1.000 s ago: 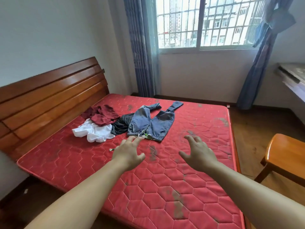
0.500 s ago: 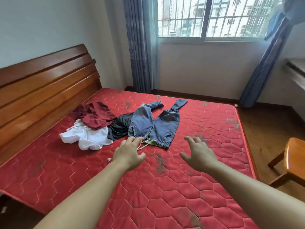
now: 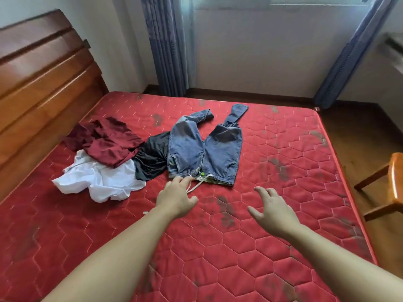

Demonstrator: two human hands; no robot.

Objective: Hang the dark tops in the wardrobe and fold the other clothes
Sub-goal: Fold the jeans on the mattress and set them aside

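Note:
Blue jeans [image 3: 205, 147] lie spread on the red mattress [image 3: 283, 192], waistband toward me, a white drawstring trailing from it. To their left lie a dark grey top [image 3: 152, 160], a maroon garment [image 3: 106, 142] and a crumpled white garment [image 3: 98, 182]. My left hand [image 3: 176, 196] reaches out with relaxed fingers, its fingertips at the jeans' waistband near the drawstring. My right hand [image 3: 270, 207] hovers open over bare mattress, a short way below and right of the jeans. Neither hand holds anything.
A wooden headboard [image 3: 43, 79] runs along the left. Blue curtains [image 3: 168, 46] hang at the far wall under the window. A wooden chair [image 3: 390, 182] stands on the floor right of the bed. A pale ledge shows at the far right.
The view has tilted down and closed in on the bed. Both hands have advanced toward the jeans, and the left fingertips now reach the waistband.

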